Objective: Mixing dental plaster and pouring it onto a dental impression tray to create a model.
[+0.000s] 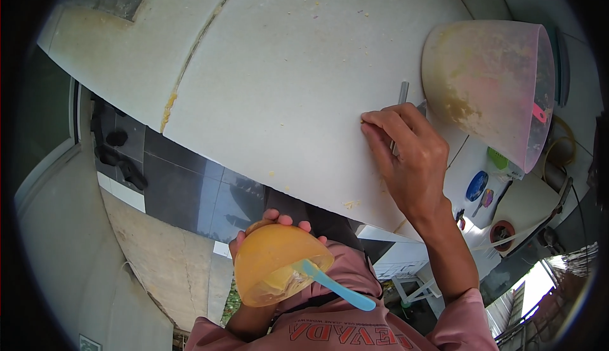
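Observation:
My left hand (273, 216) is wrapped round an orange-yellow bowl (269, 252), held close to my body off the near edge of the counter. The bowl's opening tilts toward me and shows a pale yellow residue. A light blue spatula (346, 294) leans out over its rim. Over the white counter (304, 97), my right hand (412, 154) has its thumb and fingers pinched together close to the surface. Whatever may be between those fingertips is too small to make out. A grey metallic strip (404, 92) lies just beyond this hand, partly hidden by it.
A large pink translucent tub (476, 78), smeared with yellow-brown, stands right of my right hand, with a pink handle (539, 112) inside. Further right are a blue round lid (477, 186) and a reddish pot (502, 235). Yellow crumbs (352, 204) dot the counter, and a seam (203, 37) crosses its left part.

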### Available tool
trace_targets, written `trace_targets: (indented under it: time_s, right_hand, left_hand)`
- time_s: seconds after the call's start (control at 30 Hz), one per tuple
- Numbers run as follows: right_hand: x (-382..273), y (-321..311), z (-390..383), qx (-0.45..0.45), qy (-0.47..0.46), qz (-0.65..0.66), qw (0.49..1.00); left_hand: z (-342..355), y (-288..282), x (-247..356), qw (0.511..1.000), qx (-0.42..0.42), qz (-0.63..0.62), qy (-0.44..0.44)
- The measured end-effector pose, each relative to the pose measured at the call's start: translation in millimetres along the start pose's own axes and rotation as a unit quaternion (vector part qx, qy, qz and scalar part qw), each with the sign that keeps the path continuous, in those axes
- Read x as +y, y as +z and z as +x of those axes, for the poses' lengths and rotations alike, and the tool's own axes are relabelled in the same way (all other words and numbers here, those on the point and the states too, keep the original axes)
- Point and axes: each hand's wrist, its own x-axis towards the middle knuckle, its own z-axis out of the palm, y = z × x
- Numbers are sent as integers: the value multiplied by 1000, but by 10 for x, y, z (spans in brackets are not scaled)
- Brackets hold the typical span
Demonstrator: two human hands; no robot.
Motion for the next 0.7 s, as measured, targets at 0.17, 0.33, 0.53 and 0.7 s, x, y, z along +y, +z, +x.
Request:
trace_targets:
  time_s: [0.17, 0.33, 0.53, 0.7]
  right_hand:
    - [-40, 1, -35, -18, 65, 75, 995]
    - [-140, -116, -143, -40, 276, 475, 834]
    - [-134, -215, -246, -51, 314, 602, 733]
    - [-107, -190, -290, -42, 315, 584, 747]
  left_hand:
    - [-9, -36, -3, 999, 34, -16, 24]
    - [6, -5, 1, 998, 32, -36, 32]
    - [52, 34, -76, 999, 35, -28, 19]
    - [109, 1, -149, 1000, 7, -19, 10]
